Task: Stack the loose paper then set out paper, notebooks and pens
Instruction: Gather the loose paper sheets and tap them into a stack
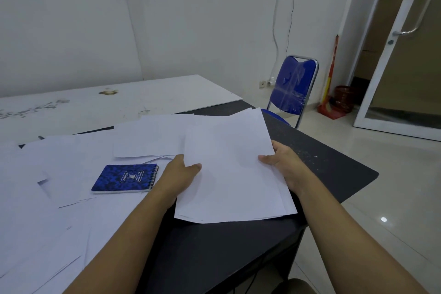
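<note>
Both hands are on the paper, centre of the frame: the left hand (182,174) pinches the left edge of a small stack of paper (229,169), thumb on top and fingers hidden beneath, and the right hand (285,164) grips the right edge the same way. The stack sits over the near right part of the dark table (329,164). Its lower edges are fanned and uneven, so it isn't squared up yet.

These sheets look light, thin and floppy, and I'd expect them to sag if held by one corner and slide across each other easily. Holding opposite long edges, as here, seems the safe way. Tapping a short edge on the table should line them up. A hard squeeze would crease them.

Across the left half of the frame lie plenty more loose sheets (59,186), overlapping at all angles and waiting to be gathered. On top of them, just left of the left hand, lies a blue spiral notebook (125,178). It looks stiffer and easy to lift by its cover edge. I can't make out any pens for certain. There's a white board (119,98) at the upper left and a blue chair (294,83) at the upper right
</note>
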